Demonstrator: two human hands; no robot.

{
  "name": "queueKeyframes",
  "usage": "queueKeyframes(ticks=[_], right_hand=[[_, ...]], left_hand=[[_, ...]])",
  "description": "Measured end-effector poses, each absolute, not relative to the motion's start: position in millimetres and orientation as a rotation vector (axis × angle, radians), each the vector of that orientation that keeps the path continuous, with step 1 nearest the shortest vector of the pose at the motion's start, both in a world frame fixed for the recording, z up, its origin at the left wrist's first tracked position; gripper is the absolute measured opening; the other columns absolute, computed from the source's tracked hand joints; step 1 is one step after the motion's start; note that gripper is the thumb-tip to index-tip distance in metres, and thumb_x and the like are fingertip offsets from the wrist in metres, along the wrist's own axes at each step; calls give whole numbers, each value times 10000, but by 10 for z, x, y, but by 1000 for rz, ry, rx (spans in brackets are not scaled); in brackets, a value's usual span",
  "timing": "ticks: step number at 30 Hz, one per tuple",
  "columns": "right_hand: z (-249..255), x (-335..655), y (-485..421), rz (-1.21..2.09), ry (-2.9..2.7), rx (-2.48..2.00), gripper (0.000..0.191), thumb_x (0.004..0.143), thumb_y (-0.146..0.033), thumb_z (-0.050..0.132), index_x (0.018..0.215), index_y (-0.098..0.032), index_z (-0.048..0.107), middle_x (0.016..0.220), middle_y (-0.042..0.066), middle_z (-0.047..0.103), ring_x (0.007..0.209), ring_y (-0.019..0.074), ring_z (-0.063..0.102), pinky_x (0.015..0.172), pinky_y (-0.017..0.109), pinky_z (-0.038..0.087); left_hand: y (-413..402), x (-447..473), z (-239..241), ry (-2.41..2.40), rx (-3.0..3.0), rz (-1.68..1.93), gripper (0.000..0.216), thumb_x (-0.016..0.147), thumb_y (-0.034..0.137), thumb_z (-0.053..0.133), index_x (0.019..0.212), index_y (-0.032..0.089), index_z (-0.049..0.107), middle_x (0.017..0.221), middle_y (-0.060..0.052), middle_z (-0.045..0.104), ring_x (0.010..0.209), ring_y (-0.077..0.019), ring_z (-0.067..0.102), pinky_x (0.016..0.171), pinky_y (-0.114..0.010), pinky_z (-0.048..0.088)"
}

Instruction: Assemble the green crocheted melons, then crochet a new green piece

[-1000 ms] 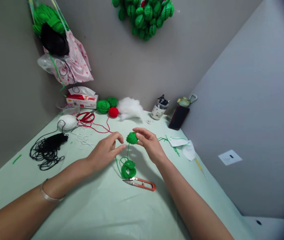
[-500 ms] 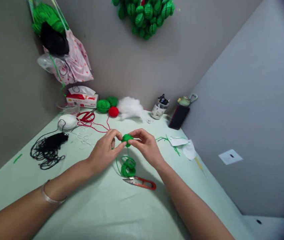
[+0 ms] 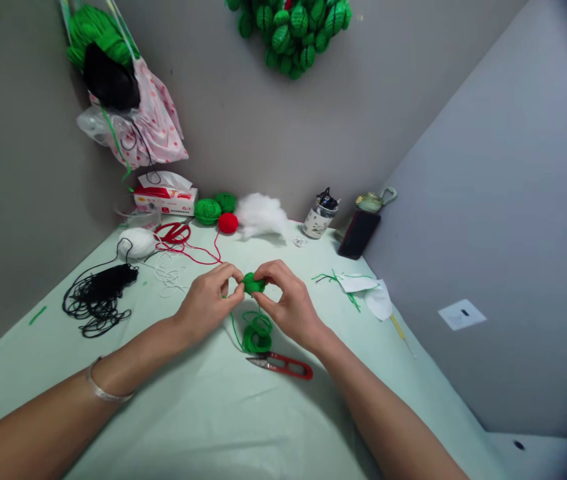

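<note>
A small round green crocheted piece (image 3: 254, 283) is held between both hands above the table. My left hand (image 3: 209, 293) pinches its left edge with thumb and forefinger. My right hand (image 3: 290, 303) curves round its right side, forefinger on top and thumb below. From the piece, green yarn runs down to a loose coil of green yarn (image 3: 257, 335) on the table. Just under that coil lie orange-handled thread snips (image 3: 283, 365), blades pointing left.
Left on the table (image 3: 173, 413) are black yarn (image 3: 100, 297), a white yarn ball (image 3: 136, 243) and red scissors (image 3: 173, 233). White stuffing (image 3: 263, 217), a jar (image 3: 320, 217) and a phone (image 3: 359, 235) stand behind. A yellow-handled crochet hook (image 3: 402, 333) lies right.
The green piece has tilted and looks flatter. My right thumb has moved down, away from the left one, and the right fingers have shifted slightly over the piece.
</note>
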State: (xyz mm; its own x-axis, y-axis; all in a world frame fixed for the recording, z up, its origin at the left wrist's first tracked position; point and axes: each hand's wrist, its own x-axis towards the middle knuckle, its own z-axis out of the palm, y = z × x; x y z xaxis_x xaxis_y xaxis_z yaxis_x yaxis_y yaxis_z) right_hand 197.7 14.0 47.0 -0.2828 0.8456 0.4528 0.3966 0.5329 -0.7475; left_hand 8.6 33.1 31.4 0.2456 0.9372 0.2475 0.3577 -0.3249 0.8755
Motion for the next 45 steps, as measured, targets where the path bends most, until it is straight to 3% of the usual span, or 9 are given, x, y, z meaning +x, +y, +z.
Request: queueKeyframes(ticks=[7,11,16,26,29,33,37,40,45], right_hand=[[473,1992,220,1127,-1539,-1068,235,804,-293,778,974,-227,631,1035,15,627,991,182,631,853,324,547],[417,1979,244,1169,-1476,-1180,249,785,-336,788,909,-207,615,836,-24,620,755,143,588,665,274,497],[383,1956,263,1390,-1319,-1086,132,754,-250,753,822,-176,666,675,-23,647,597,124,588,630,268,487],[212,2016,609,1539,-1086,-1064,266,826,-442,696,907,-198,629,816,57,693,668,158,653,560,252,559],[186,1985,839,1451,-1104,-1139,297,819,-456,741,904,-189,641,852,76,697,756,192,679,628,297,584],[259,2027,997,1204,-1133,-1217,332,800,-353,767,1087,-246,638,1111,30,681,879,130,640,721,235,531],[303,2110,751,1208,-1277,-1242,218,799,-355,752,943,-202,696,850,-1,691,663,106,575,635,244,471],[265,2072,406,1331,-1390,-1259,211,762,-352,790,849,-168,735,714,-6,670,565,97,517,576,257,436],[194,1872,49,1591,-1376,-1202,477,705,-398,861,1116,-200,719,975,35,727,613,103,620,587,260,482]], left_hand=[[338,106,327,1172,1624,1004,178,789,389,591,794,211,590,502,94,368,463,-119,350,475,-239,273],[303,135,346,1152,1576,1033,182,750,382,631,770,203,603,515,90,367,498,-117,344,498,-236,276],[347,148,344,1085,1469,1006,175,705,356,631,684,211,535,536,78,405,503,-106,352,486,-226,266],[560,63,96,1070,1084,935,206,806,303,665,719,177,527,590,72,449,428,-51,319,408,-174,169],[592,43,40,1078,977,951,198,922,313,652,830,146,598,704,36,554,452,-51,383,396,-172,247],[656,-7,-20,1076,855,1019,274,990,353,644,1176,152,649,1088,-69,688,822,-170,672,694,-329,593],[712,-35,-57,1011,768,1040,357,984,353,655,1288,167,631,1272,-111,664,1051,-249,684,876,-455,601],[699,-9,-44,934,717,1030,316,985,342,656,1243,160,644,1203,-95,683,978,-223,693,819,-416,611],[604,55,93,781,650,1007,83,918,195,697,888,118,700,863,-39,705,662,-125,647,614,-242,555]])
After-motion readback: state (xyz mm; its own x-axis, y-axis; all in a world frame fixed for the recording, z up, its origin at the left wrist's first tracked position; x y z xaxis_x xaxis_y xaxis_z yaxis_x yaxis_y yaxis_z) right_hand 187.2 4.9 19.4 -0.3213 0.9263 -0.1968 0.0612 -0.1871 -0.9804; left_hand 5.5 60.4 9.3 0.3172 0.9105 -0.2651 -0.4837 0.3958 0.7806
